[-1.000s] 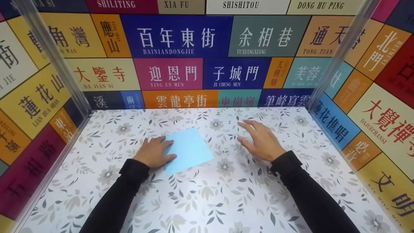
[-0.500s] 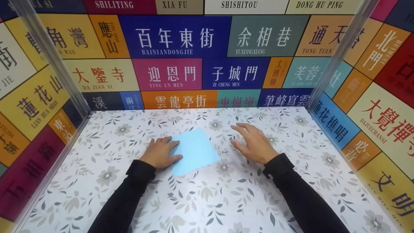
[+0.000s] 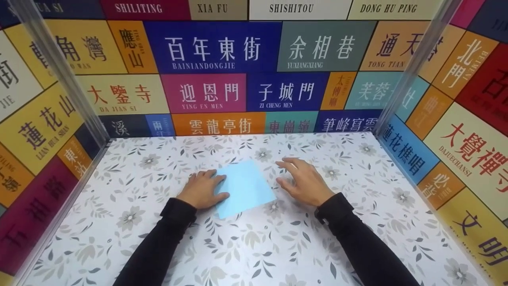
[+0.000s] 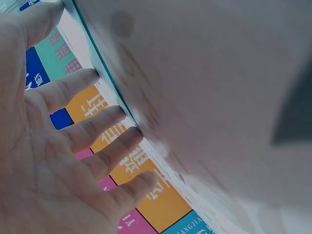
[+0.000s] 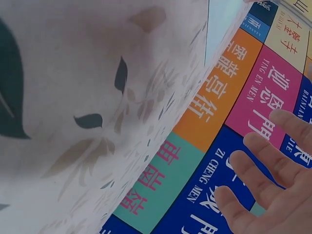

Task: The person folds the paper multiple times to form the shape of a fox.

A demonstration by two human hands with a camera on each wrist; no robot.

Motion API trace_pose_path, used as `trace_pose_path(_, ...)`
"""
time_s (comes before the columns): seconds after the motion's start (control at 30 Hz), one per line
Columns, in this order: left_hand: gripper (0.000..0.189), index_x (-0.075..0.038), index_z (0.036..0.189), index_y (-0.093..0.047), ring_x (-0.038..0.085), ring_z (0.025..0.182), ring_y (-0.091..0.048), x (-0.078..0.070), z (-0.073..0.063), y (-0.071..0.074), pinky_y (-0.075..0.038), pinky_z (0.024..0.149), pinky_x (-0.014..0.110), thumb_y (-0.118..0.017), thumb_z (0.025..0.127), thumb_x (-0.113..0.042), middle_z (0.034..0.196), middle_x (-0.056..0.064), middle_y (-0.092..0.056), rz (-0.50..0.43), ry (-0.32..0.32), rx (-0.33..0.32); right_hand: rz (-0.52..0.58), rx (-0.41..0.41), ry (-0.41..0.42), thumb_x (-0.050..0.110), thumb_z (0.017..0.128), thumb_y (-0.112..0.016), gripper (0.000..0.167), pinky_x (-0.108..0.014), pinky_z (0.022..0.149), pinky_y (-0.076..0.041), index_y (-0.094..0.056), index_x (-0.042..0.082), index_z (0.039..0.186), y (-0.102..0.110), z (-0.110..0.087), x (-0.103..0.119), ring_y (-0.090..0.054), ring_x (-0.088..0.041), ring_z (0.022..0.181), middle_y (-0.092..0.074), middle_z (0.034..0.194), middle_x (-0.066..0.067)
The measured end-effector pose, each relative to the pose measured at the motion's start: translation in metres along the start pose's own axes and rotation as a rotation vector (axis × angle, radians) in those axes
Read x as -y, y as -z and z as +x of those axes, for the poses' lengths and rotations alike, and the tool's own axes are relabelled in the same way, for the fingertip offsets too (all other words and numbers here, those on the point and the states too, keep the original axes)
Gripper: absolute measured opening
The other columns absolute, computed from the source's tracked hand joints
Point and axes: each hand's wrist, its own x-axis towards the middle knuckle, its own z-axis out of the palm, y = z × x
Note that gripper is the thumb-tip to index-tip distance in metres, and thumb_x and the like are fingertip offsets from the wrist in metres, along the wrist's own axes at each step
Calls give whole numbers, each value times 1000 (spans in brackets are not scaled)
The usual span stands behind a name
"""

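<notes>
A light blue square sheet of paper point(image 3: 247, 190) lies flat on the flower-patterned table. My left hand point(image 3: 201, 190) rests its fingertips on the sheet's left edge, fingers spread. In the left wrist view the fingertips of the left hand point(image 4: 73, 141) touch along the thin edge of the paper. To the right of the sheet, my right hand point(image 3: 304, 180) is held with fingers apart and slightly bent, holding nothing. The right wrist view shows the right hand point(image 5: 270, 170) above the tabletop, with a strip of the blue paper point(image 5: 219, 24) beyond it.
The white table point(image 3: 131, 246) carries a print of grey leaves and flowers. Walls of coloured panels with street names point(image 3: 214, 47) enclose it at the back and both sides. Clear plastic strips point(image 3: 412, 67) run up the two back corners.
The left hand has slid the blue paper to the right across the table. My right hand has moved left and a little nearer, narrowing the gap to the paper.
</notes>
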Motion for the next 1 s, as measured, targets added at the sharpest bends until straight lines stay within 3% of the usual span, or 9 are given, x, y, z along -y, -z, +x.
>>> trace_pose_path(0.3,72,-17,172,-59,54,166,-46,-13,5,-2,-32,140,75,-72,112,-56,181,25,-48,10,-40,10,4,43,53,28,110,-81,46,-68,124,-56,-76,9,151,-3,2,5,-71,-48,143,-72,156,-23)
trace_pose_path(0.5,71,-16,170,-61,54,164,-49,-22,8,-6,-37,138,74,-73,112,-54,180,26,-50,9,-79,-2,7,111,37,27,108,-83,43,-64,118,-61,-80,10,147,-7,-3,9,-74,-44,137,-74,154,-22)
trace_pose_path(0.77,71,-17,171,-60,53,167,-45,-25,11,-7,-32,141,72,-74,111,-52,183,24,-47,-24,-103,27,-33,159,100,19,105,-83,34,-59,117,-63,-84,5,136,-13,-8,7,-76,-43,134,-78,144,-21)
trace_pose_path(1.0,69,-19,171,-60,51,170,-43,-25,8,-6,-27,143,75,-75,110,-50,185,22,-45,-47,-127,47,-12,193,96,14,104,-83,33,-58,117,-63,-84,3,136,-14,-9,6,-75,-43,136,-78,146,-20)
